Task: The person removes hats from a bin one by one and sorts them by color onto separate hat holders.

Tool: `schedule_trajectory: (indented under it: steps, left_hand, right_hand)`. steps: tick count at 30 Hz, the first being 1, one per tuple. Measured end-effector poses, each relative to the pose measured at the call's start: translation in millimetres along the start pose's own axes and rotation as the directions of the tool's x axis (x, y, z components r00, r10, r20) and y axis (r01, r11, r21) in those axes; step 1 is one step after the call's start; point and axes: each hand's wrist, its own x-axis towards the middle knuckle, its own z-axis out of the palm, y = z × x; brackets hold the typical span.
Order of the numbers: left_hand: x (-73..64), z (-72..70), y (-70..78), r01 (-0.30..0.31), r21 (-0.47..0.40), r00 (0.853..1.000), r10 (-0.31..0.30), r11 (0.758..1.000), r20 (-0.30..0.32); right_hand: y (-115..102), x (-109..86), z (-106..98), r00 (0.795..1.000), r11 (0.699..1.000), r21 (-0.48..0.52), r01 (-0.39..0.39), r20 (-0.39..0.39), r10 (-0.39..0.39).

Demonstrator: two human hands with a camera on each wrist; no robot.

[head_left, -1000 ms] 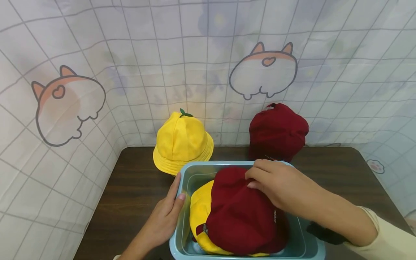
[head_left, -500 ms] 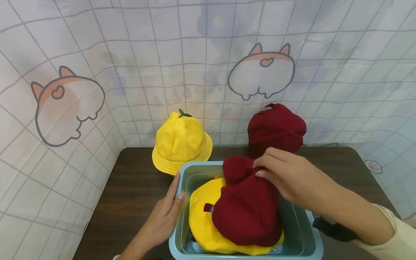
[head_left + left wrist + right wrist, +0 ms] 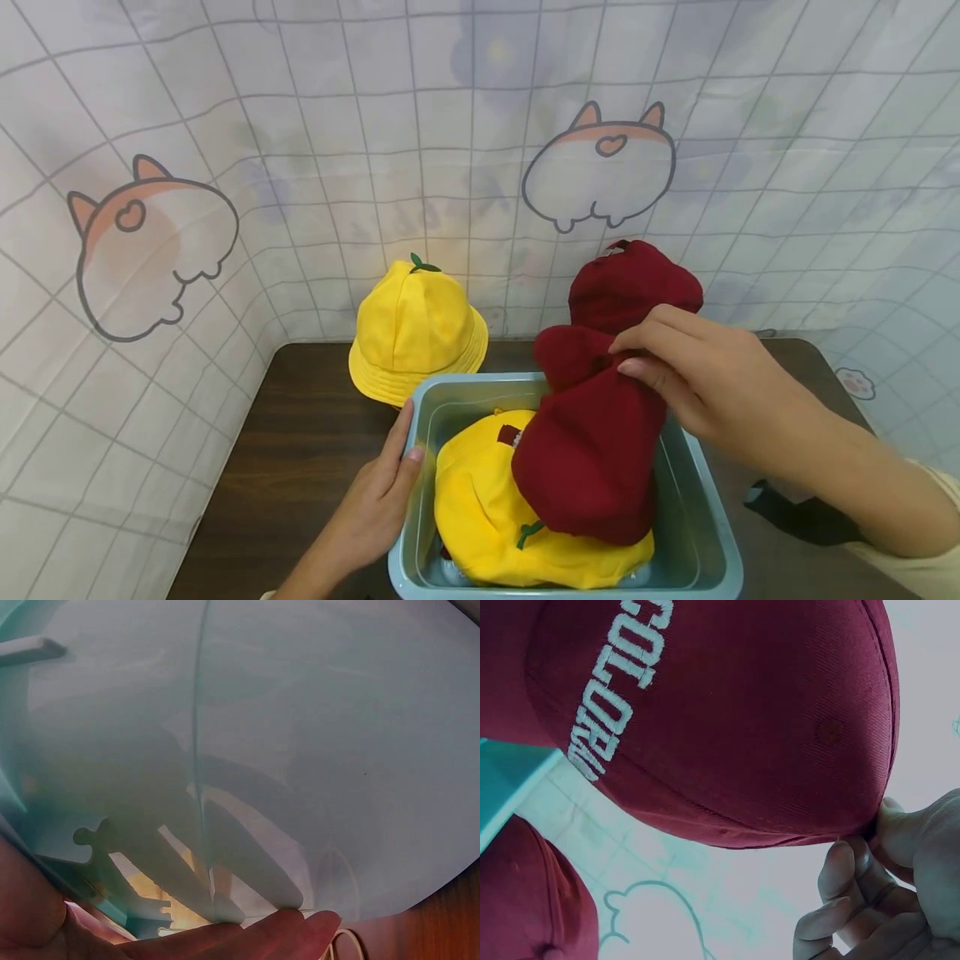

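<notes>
My right hand (image 3: 712, 379) pinches a dark red baseball cap (image 3: 588, 471) by its crown, between thumb and fingertips. The cap hangs over the right part of a light blue plastic basin (image 3: 712, 500). White raised lettering shows on its front in the right wrist view, beside the pinching fingers (image 3: 838, 866). Under it in the basin lies a crumpled yellow bucket hat (image 3: 480, 517) with a green sprout. My left hand (image 3: 371, 508) grips the basin's left side, thumb at the rim. In the left wrist view, its fingers (image 3: 281, 930) lie along the basin's pale outer wall (image 3: 322, 727).
A second yellow bucket hat (image 3: 420, 325) with a sprout stands behind the basin on the dark wooden table (image 3: 300, 433). Another dark red cap (image 3: 630, 279) sits at the back right, partly behind my hand. A white gridded curtain (image 3: 330, 167) hangs around the table's back and sides.
My right hand has lifted the red cap up and to the right, off the yellow hat, uncovering more of it and its sprout. The left hand has stayed on the basin.
</notes>
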Motion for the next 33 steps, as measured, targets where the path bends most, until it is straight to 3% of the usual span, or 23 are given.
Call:
schedule_trajectory:
  steps: [14, 20, 25, 29, 33]
  left_hand:
    - [-0.9, 0.3, -1.4, 0.003, 0.008, 1.000, -0.003, 1.000, -0.011]
    - [-0.2, -0.3, -0.5, -0.002, 0.005, 1.000, 0.002, 1.000, -0.008]
    - [1.6, -0.5, -1.4, -0.014, 0.005, 1.000, 0.014, 1.000, -0.001]
    - [1.4, -0.6, -2.3, -0.014, 0.010, 1.000, 0.014, 1.000, 0.002]
    - [0.2, -0.5, -2.6, -0.009, 0.012, 1.000, 0.009, 1.000, 0.002]
  right_hand:
    - [12, 13.4, -33, 0.998, 0.990, -0.143, -0.012, -0.062, 0.003]
    - [21, 24.1, -47, 0.998, 0.971, -0.237, -0.036, -0.066, 0.021]
    - [29, 32.0, -55, 0.991, 0.949, -0.292, -0.119, -0.087, 0.097]
    - [34, 36.1, -59, 0.973, 0.925, -0.306, -0.227, -0.103, 0.204]
    - [42, 41.4, -63, 0.958, 0.904, -0.319, -0.287, -0.117, 0.262]
